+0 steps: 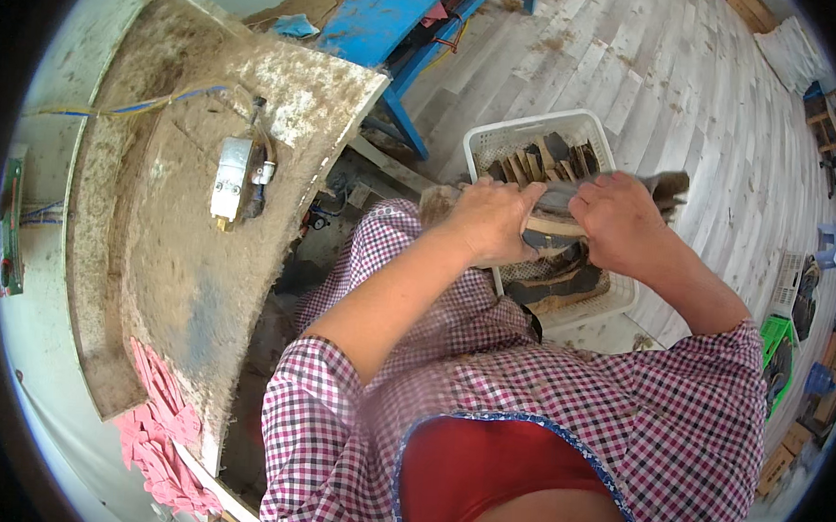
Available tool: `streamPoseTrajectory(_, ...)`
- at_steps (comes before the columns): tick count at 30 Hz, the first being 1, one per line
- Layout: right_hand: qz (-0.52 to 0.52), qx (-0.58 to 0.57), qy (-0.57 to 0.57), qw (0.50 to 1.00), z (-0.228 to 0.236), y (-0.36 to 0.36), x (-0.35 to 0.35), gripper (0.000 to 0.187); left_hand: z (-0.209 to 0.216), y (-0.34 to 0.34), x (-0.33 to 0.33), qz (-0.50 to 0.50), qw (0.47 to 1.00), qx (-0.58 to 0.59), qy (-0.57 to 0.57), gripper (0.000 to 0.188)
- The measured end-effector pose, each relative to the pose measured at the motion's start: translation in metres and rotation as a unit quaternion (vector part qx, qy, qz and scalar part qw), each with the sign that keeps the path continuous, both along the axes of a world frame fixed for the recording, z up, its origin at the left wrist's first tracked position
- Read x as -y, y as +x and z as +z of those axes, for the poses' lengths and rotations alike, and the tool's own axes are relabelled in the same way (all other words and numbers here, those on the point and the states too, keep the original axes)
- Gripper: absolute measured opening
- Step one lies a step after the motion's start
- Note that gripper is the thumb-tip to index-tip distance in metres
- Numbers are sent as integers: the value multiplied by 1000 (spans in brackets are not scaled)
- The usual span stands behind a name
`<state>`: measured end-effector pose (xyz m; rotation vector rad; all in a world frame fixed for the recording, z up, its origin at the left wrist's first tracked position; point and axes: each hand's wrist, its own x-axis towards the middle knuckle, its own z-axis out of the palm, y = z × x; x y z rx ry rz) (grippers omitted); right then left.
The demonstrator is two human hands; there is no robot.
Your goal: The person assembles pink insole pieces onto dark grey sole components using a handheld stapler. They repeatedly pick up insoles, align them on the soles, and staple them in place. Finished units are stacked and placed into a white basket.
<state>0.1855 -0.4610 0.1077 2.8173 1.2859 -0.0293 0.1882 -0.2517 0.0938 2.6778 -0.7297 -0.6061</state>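
My left hand [490, 217] and my right hand [620, 223] are closed on a bent, grey-brown strip of fuzzy, leather-like material [668, 188]. The strip stretches between both hands, and its ends stick out past them. Its exact kind I cannot make out. Just beneath is a white plastic basket [591, 315] standing on the floor. Dark, curved cut pieces [557, 288] with pale brown edges lie in its near part. Toward its far side, similar pieces [520, 167] stand in a row. My hands and the strip hide the basket's middle.
On the left, a dust-covered workbench [185, 251] carries a small silver and white machine [230, 183] with hoses. Pink pieces [163, 427] are heaped at its near end. A blue table [372, 21] stands beyond. A green crate [776, 361] and cardboard boxes [777, 468] line the right.
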Motion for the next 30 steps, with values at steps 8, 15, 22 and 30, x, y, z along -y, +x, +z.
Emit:
streamPoseTrajectory(8, -234, 2, 393, 889, 3, 4, 29, 99, -58, 26, -38, 281, 884, -150, -341, 53)
streamPoseTrajectory(15, -208, -625, 617, 430, -123, -16, -3, 91, -29, 27, -18, 344, 751, -294, -481, 56)
streamPoseTrajectory(22, -234, -648, 621, 373, -110, -19, -48, 75, -82, 15, 9, 412, 869, -89, -259, 79)
streamPoseTrajectory(30, -315, -654, 619, 299, -153, -18, -46, 55, -126, 24, 0, 471, 801, -199, -313, 71)
